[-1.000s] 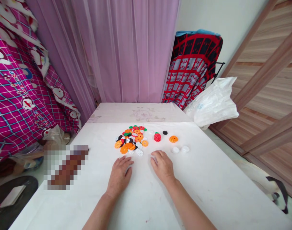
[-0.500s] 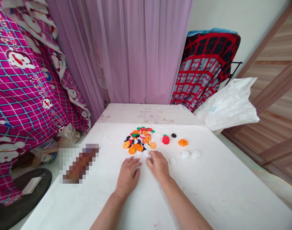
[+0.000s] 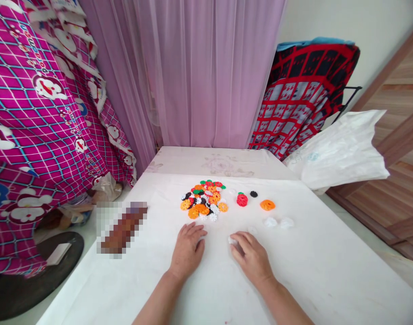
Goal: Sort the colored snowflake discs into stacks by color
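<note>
My right hand [image 3: 254,259] is closed around a white disc [image 3: 232,240], whose edge shows at the fingertips just above the table. Flat on the white tabletop rests my left hand [image 3: 188,248], fingers stretched out and holding nothing. Just beyond it lies a mixed heap of flower-edged plastic discs [image 3: 203,208] in orange, red, green, black and white. Right of the heap are a small red pile [image 3: 242,200] with a bit of green behind it, a black disc [image 3: 253,194], an orange pile [image 3: 267,205] and two white piles [image 3: 270,221].
A blurred-out reddish-brown object [image 3: 123,230] lies at the table's left edge. On the right edge a white plastic bag [image 3: 341,151] sticks out. A pink patterned cloth [image 3: 50,113] hangs at left, a purple curtain [image 3: 206,76] behind the table.
My right hand has drawn back and right from the heap's near edge, bringing a white disc with it. My left hand stays flat on the table. The camera view has turned slightly left.
</note>
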`<state>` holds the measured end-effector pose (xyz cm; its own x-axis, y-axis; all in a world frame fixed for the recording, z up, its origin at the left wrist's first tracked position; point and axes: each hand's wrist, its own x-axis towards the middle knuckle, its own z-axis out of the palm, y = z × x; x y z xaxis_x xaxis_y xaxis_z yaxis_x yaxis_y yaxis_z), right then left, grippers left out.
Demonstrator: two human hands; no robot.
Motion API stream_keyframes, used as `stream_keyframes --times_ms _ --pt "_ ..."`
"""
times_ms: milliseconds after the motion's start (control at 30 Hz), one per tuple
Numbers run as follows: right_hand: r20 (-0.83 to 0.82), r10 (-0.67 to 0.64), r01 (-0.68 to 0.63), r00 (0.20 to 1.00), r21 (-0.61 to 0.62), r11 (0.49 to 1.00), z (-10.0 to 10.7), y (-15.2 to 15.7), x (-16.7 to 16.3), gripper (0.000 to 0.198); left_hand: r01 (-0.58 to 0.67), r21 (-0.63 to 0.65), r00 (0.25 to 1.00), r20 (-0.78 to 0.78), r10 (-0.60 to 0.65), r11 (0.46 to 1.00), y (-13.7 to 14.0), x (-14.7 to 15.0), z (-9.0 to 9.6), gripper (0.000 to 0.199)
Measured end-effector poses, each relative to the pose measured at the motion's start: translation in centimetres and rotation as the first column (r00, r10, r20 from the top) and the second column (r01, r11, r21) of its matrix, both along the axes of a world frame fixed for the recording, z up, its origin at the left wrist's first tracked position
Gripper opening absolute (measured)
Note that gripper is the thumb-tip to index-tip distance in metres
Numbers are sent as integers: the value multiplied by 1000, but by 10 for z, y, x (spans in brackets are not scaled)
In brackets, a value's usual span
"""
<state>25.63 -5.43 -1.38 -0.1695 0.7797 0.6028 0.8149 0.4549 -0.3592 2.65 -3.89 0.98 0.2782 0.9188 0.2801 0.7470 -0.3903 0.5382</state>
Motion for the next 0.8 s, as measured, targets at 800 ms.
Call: stream_keyframes --times_ms 800 --pt "-102 -349 329 931 -176 928 -2 17 52 24 41 50 999 -36 -39 998 6 -7 -9 36"
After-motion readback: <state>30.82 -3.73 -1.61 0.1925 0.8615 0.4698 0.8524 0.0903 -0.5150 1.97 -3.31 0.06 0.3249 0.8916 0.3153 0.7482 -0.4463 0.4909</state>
